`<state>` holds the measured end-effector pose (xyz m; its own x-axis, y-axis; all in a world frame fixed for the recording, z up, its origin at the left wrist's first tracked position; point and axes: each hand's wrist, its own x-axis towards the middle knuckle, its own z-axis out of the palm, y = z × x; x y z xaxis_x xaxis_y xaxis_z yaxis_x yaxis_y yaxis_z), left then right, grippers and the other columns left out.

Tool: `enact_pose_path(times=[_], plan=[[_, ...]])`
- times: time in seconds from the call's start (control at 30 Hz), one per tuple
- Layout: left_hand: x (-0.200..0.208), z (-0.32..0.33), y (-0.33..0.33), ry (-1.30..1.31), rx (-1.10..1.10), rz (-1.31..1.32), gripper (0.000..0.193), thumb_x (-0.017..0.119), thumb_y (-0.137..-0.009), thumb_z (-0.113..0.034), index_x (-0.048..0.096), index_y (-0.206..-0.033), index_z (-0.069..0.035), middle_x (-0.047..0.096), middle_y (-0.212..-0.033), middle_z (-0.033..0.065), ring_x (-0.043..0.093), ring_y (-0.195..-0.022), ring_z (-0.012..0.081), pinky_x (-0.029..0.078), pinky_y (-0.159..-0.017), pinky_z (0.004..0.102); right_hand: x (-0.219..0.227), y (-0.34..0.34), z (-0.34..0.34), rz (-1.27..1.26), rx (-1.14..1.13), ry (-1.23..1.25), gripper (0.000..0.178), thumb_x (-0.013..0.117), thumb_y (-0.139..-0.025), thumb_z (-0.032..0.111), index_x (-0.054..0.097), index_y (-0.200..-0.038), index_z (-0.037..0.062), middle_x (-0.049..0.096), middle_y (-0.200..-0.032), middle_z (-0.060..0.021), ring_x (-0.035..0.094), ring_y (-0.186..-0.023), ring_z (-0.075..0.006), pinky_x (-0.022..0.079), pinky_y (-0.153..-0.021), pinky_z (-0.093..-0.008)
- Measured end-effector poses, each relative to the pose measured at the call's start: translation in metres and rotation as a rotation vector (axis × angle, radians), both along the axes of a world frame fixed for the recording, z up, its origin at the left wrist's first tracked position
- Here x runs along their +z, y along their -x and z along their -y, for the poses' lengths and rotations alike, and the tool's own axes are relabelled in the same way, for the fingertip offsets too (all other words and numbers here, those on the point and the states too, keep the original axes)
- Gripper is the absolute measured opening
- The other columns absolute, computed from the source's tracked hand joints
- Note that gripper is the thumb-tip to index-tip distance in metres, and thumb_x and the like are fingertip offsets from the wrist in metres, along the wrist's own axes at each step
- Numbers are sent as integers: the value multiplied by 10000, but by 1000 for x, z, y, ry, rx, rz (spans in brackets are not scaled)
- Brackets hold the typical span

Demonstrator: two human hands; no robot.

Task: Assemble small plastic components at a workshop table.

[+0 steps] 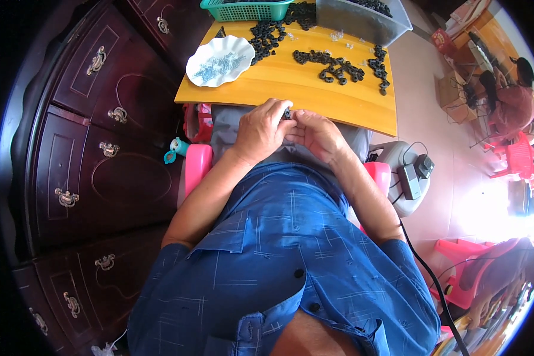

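Observation:
Close together at the table's near edge, my two hands meet over my lap. Between thumb and fingers my left hand [261, 130] grips a small black plastic part [287, 113]. My right hand [318, 132] is closed in a pinch right beside that part; whatever its fingertips hold is too small to make out. Ahead on the yellow table [261, 89] lie several loose black ring-like parts [341, 70] in clusters. A white scalloped dish [199, 56] at the left holds many tiny clear pieces [222, 64].
A green basket [243, 10] and a clear plastic bin [362, 26] with black parts stand at the table's far side. Dark wooden drawers [130, 172] rise on the left. At right are a grey stool [397, 199] with black adapters, a cable, and other people [513, 107] farther off.

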<state>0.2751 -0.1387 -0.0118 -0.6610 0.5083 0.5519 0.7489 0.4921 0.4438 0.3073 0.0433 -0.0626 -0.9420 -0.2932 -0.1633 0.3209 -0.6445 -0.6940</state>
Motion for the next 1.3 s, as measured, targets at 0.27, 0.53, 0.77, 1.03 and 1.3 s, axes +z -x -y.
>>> enact_pose_path(times=[0.27, 0.53, 0.77, 1.03, 1.3], plan=[[0, 1, 0, 29, -39, 16, 243, 701, -891, -170, 608, -1084, -54, 664, -955, 138, 674, -873, 361, 536, -713, 424, 4, -2, -1, 8, -12, 4, 241, 517, -1058, 235, 632, -1137, 40, 716, -1034, -93, 687, -907, -184, 563, -854, -331], [5, 2, 1, -50, -82, 14, 208, 700, -887, -119, 617, -1064, -48, 664, -945, 141, 670, -861, 375, 532, -702, 428, 5, 0, -2, -4, -13, -15, 250, 520, -1054, 247, 641, -1133, 42, 721, -1026, -95, 691, -908, -184, 566, -849, -327], [0, 6, 5, -49, -68, 9, 202, 699, -874, -138, 604, -1036, -62, 656, -918, 149, 666, -829, 380, 534, -690, 445, 8, 0, 2, -55, 29, -85, 277, 521, -1050, 262, 639, -1174, 43, 724, -1055, -106, 681, -952, -182, 553, -873, -329], [-14, 28, 12, 153, -174, 531, 271, 654, -871, -89, 673, -1138, -42, 681, -778, 149, 657, -675, 222, 509, -643, 364, 11, -1, -19, -145, -56, -503, 228, 586, -1034, 250, 671, -1126, 59, 715, -1001, -34, 648, -868, -110, 539, -839, -267], [35, 52, 95, 639, -404, 533, 330, 586, -802, -83, 701, -1108, -37, 693, -913, 133, 674, -835, 245, 538, -809, 362, 18, 4, -33, -144, -272, -435, 189, 603, -1028, 207, 664, -1081, 37, 697, -909, -20, 620, -791, -78, 519, -736, -229]])
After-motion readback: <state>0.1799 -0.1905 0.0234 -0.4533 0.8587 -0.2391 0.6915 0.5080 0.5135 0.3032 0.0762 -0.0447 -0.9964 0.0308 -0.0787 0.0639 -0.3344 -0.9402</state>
